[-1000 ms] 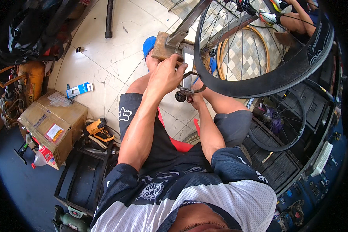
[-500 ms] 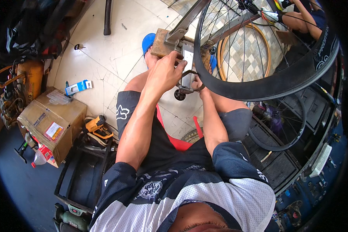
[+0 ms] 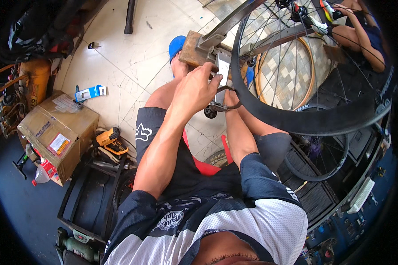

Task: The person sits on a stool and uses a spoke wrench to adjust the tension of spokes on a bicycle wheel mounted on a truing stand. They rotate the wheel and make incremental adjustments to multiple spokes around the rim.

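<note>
Head view: cardboard box [image 3: 82, 121] far left, blue-and-white packet [image 3: 91, 93] on tile beyond it, yellow tool [image 3: 108, 140] beside it. Left hand [image 3: 198, 86] reaches up, fingers bent, thumb slightly parted, at the left edge of the metal stand [image 3: 223, 66] between the knees; firmness of hold can't be told. Right hand [image 3: 229, 98] low behind the stand's black hooked arm, fingers hidden, grip can't be told. Large bicycle wheel [image 3: 292, 125] overlaps the stand's right side, crowding that hand. Seated co-worker [image 3: 365, 44] upper right.

Bright, fairly even light, with curved distortion toward black edges.
</note>
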{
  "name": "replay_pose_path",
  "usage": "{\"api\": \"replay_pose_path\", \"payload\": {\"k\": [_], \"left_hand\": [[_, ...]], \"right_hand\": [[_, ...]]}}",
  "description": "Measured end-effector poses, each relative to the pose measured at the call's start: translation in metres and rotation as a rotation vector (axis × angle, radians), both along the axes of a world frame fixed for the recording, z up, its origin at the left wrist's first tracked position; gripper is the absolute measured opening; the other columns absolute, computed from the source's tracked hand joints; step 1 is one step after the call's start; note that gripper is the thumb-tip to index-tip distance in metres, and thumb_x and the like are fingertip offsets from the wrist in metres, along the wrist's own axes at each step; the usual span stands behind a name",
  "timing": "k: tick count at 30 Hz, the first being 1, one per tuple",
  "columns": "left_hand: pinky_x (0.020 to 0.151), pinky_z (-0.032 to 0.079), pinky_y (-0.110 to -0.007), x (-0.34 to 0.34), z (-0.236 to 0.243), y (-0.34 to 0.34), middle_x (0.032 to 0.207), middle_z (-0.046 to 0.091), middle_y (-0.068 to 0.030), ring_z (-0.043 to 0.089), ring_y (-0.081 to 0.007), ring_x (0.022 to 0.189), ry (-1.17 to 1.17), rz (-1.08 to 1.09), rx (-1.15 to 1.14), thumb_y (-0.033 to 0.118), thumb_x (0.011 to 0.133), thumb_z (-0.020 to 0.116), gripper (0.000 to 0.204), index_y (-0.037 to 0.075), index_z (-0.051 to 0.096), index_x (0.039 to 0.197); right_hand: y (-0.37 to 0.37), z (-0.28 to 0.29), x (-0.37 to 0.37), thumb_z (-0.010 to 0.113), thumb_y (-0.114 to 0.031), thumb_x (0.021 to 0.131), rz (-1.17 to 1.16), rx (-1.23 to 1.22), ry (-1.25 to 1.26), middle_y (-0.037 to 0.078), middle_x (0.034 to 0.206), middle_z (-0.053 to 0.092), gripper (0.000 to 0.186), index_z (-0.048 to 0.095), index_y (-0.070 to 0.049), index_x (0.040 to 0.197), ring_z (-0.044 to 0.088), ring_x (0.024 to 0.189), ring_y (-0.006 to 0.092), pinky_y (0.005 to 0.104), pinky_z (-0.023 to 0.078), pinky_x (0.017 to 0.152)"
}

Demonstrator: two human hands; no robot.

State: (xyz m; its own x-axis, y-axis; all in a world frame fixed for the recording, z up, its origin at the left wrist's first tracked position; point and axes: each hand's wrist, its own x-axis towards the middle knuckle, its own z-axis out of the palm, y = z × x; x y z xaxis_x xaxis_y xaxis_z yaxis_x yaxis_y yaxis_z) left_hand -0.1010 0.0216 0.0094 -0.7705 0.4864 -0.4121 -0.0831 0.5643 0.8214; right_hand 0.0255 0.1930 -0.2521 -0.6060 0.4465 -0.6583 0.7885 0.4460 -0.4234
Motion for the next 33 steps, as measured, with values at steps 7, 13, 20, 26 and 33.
{"api": "replay_pose_path", "payload": {"k": [7,13,20,26,33], "left_hand": [[0.086,0.052,-0.051,-0.001,0.001,0.001,0.103,0.070,-0.0257,0.067,-0.0425,0.101,-0.051,-0.008,-0.022,0.025,0.097,0.061,0.030,-0.001,0.063,0.112],[0.086,0.052,-0.051,-0.001,-0.002,0.002,0.104,0.070,-0.0249,0.066,-0.0431,0.100,-0.056,-0.014,0.002,0.025,0.096,0.061,0.031,-0.001,0.062,0.113],[0.083,0.053,-0.049,0.002,-0.003,0.005,0.100,0.071,-0.0262,0.069,-0.0425,0.097,-0.012,-0.023,-0.022,0.020,0.097,0.062,0.026,-0.001,0.062,0.112],[0.083,0.053,-0.050,0.005,-0.009,0.004,0.100,0.071,-0.0258,0.068,-0.0427,0.096,0.020,-0.034,-0.052,0.025,0.097,0.062,0.028,0.001,0.063,0.112],[0.096,0.045,-0.050,0.009,-0.030,0.019,0.105,0.075,-0.0176,0.069,-0.0368,0.106,0.106,-0.093,-0.097,0.040,0.094,0.062,0.037,0.009,0.070,0.113]], "right_hand": [[-0.028,-0.009,-0.049,0.064,-0.031,0.092,0.117,-0.076,-0.008,0.007,0.088,0.066,0.028,0.064,-0.008,0.108,0.060,0.075,0.0222,0.0378,0.049,0.064],[-0.076,-0.004,-0.099,0.065,-0.032,0.091,0.232,-0.167,-0.009,0.008,0.091,0.067,0.031,0.064,-0.007,0.110,0.062,0.079,0.0233,0.0380,0.050,0.067],[-0.070,-0.002,-0.100,0.066,-0.033,0.090,0.248,-0.184,0.000,0.009,0.094,0.068,0.035,0.065,-0.006,0.113,0.063,0.084,0.0246,0.0383,0.052,0.071],[-0.004,-0.006,-0.026,0.067,-0.034,0.089,0.167,-0.094,-0.021,0.010,0.098,0.069,0.039,0.065,-0.005,0.116,0.065,0.088,0.0257,0.0385,0.053,0.074],[0.132,0.015,0.044,0.069,-0.035,0.088,0.102,0.070,0.007,0.011,0.101,0.071,0.043,0.065,-0.005,0.119,0.067,0.093,0.0270,0.0388,0.054,0.078]]}}
